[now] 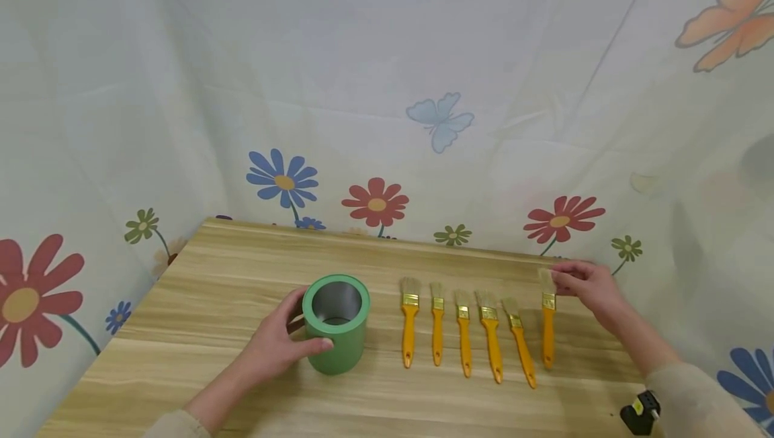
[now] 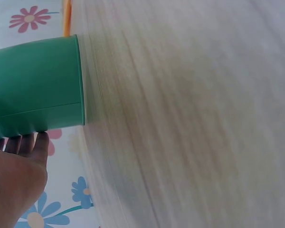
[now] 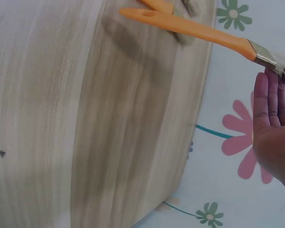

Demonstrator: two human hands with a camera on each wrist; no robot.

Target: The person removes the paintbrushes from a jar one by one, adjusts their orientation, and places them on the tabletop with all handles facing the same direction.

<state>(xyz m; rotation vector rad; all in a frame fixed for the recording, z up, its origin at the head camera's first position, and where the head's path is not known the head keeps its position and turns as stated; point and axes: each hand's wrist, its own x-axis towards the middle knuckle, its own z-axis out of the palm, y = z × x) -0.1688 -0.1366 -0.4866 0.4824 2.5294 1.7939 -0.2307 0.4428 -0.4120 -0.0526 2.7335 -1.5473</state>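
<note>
My left hand point(image 1: 275, 340) holds a green cylindrical can point(image 1: 341, 351), thumb on its near side and fingers on its far side. The can stands upright on the wooden table, its mouth facing up, and I see a grey inside. In the left wrist view, fingertips of the left hand point(image 2: 19, 175) touch the wall of the green can point(image 2: 38, 85). At the right, my right hand point(image 1: 595, 293) pinches a paintbrush point(image 1: 548, 337) by its pale bristles, the yellow-orange handle pointing towards me. In the right wrist view this paintbrush point(image 3: 199, 31) hangs above the table, casting a shadow.
Between the can and the right hand, several more paintbrushes point(image 1: 465, 351) of differing widths lie in a row, bristles away from me. A small black device point(image 1: 641, 414) sits by the right sleeve. A flowered cloth point(image 1: 363, 122) hangs behind the wooden table point(image 1: 211, 303).
</note>
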